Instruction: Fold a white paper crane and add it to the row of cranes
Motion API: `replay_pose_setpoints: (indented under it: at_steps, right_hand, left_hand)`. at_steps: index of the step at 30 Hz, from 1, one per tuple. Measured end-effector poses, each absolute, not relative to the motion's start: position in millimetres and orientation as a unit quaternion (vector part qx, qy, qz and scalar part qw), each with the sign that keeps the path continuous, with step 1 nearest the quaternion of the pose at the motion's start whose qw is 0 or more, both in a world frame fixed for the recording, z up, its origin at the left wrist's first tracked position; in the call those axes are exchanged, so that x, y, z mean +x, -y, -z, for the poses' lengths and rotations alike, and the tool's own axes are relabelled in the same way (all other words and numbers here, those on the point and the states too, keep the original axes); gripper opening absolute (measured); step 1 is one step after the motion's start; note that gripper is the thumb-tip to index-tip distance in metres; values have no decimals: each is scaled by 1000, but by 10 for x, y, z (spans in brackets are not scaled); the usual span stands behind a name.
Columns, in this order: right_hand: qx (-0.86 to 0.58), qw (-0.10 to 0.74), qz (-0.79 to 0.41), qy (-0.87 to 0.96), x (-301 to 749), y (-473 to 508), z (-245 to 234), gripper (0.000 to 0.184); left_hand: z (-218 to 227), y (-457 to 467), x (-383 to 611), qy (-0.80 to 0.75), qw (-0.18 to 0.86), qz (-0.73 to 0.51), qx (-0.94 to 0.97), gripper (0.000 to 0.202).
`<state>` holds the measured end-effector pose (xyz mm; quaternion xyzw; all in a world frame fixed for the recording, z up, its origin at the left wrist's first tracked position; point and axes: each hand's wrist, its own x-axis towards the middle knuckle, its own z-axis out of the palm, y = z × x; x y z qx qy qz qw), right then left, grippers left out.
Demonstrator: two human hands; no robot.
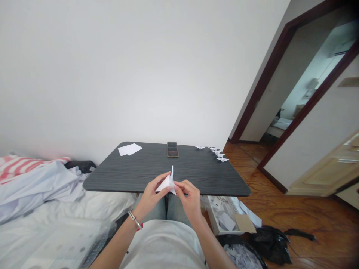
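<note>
Both hands hold a small white folded paper figure [167,182] just above the near edge of a dark grey table [146,168]. My left hand [153,194] pinches its left side; a bracelet sits on that wrist. My right hand [190,197] pinches the right side, fingers closed on the paper. A thin point of the paper sticks straight up between the hands.
On the table lie white paper sheets [129,149] at the far left, a small dark box [172,149] at the far middle, and several folded paper figures [217,152] at the far right. Bedding [42,186] lies left; a box of paper scraps [227,218] and black bags [270,244] sit on the wooden floor right.
</note>
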<state>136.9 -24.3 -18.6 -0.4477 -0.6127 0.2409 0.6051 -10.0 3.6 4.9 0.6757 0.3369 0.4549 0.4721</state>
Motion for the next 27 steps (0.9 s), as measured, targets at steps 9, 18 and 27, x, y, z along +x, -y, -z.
replay_pose_setpoints:
  at_steps: [9,18,27]
  right_hand:
    - [-445,594,-202,639,1373,260,160,17]
    - [-436,586,-172,661,1364,255,169,18]
    - [-469,546,-143,680,1332,264,210,19]
  left_hand:
    - [-67,-57,-134,-366,399,-445,713,36]
    - [-85,-72,-169,-402,282,-411,768,35]
    - [-45,-54,-157,-396,195,-421,792,28]
